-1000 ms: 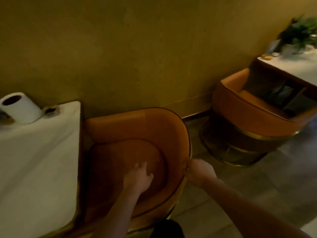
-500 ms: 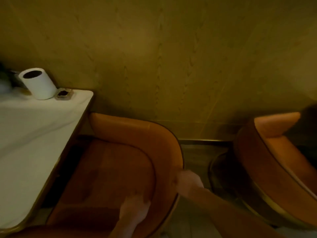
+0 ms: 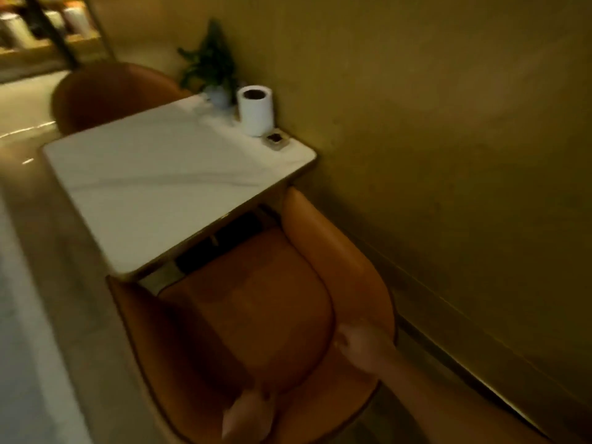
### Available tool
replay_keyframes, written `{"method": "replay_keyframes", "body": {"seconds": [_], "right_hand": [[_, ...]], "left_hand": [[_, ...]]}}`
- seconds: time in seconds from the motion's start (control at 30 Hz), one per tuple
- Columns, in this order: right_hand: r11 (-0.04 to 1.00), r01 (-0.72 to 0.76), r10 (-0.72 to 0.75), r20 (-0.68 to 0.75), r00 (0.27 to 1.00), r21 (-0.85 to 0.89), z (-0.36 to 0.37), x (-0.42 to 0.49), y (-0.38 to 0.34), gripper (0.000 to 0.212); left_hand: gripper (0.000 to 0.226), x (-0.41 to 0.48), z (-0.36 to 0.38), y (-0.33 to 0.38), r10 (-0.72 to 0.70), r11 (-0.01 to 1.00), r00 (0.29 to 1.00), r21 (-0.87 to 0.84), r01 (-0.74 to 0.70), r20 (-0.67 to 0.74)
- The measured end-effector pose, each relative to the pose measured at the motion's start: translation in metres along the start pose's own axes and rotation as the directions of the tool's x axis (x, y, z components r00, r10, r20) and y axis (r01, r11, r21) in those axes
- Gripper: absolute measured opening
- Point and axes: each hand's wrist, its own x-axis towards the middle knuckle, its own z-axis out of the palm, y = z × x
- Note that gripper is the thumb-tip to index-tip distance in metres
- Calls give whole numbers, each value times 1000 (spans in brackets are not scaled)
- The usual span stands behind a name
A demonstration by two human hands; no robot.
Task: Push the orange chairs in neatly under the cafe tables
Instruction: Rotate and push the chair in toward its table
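Note:
An orange tub chair (image 3: 256, 302) stands in front of me with its seat front just under the near edge of a white marble cafe table (image 3: 153, 190). My right hand (image 3: 360, 346) grips the top rim of the chair's backrest on its right side. My left hand (image 3: 248, 415) holds the backrest rim at the bottom of the view, fingers curled over it and blurred. A second orange chair (image 3: 105, 91) sits at the table's far side, its back towards the aisle.
A yellow wall (image 3: 448, 155) runs close along the chair's right side. On the table's far corner stand a white paper roll (image 3: 255, 111), a small dark dish (image 3: 275, 140) and a potted plant (image 3: 209, 70). Pale floor (image 3: 25, 299) lies to the left.
The view has swung left, bringing the whole table and far chair into sight. The chair now faces the table squarely. Both hands stay on its backrest.

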Motion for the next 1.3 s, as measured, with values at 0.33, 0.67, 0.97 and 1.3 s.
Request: {"method": "replay_keyframes", "body": {"seconds": [0.33, 0.67, 0.97, 1.3], "right_hand": [[954, 268, -261, 65, 963, -135, 21, 19, 39, 45], [912, 400, -383, 170, 908, -85, 12, 18, 52, 67], [884, 457, -422, 252, 871, -100, 0, 20, 73, 50], [896, 437, -405, 250, 879, -84, -2, 15, 133, 47]], "left_hand": [[42, -30, 21, 21, -210, 978, 952, -53, 203, -224], [44, -59, 34, 28, -258, 966, 901, -107, 235, -350], [47, -76, 49, 50, -316, 947, 868, -187, 262, -384], [48, -98, 101, 104, -366, 927, 848, -226, 298, -382]]}}
